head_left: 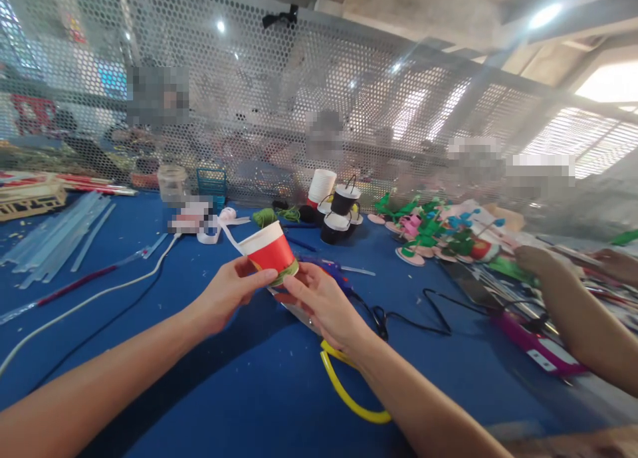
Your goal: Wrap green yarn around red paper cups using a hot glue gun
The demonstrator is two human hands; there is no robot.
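Frame centre: left hand and right hand both pinch a red cup over a blue table. Upper frame: perforated screen; lit lamp, upper right.

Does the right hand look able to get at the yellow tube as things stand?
Probably, once the right hand lets go of the red cup, which the left hand also holds. The yellow tube looks close by, its bend uncovered.
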